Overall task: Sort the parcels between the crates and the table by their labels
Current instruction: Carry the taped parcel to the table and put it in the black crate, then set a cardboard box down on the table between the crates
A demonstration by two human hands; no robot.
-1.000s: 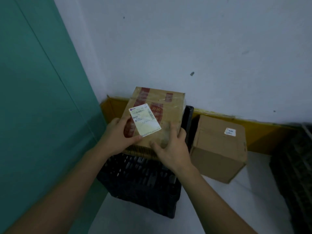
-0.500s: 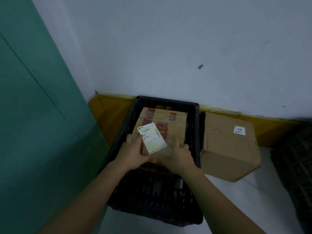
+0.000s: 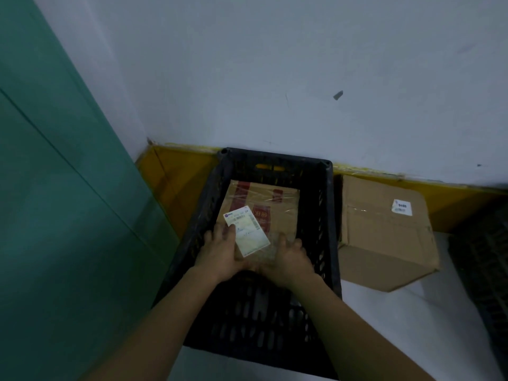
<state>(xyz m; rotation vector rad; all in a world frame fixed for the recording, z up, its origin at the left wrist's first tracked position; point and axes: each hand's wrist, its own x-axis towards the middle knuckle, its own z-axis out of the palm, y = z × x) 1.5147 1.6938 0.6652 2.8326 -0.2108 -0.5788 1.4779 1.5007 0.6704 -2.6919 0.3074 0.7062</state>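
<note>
1 parcel (image 3: pixel 261 213) sits low inside the crate (image 3: pixel 328 215), left hand (image 3: pixel 221 253) and right hand (image 3: pixel 288 257) gripping its near edge, while a box (image 3: pixel 382 243) at 3 o'clock of the crate looks unsorted.

Two bare forearms, no sleeves in view, left hand (image 3: pixel 223 254), right hand (image 3: pixel 292 259), no rings or watch visible

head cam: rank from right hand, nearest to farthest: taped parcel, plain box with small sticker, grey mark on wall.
1. Taped parcel: inside the black crate, right hand on its near edge.
2. Plain box: right of the crate, on the floor.
3. Grey mark: high on the wall, behind everything.
</note>
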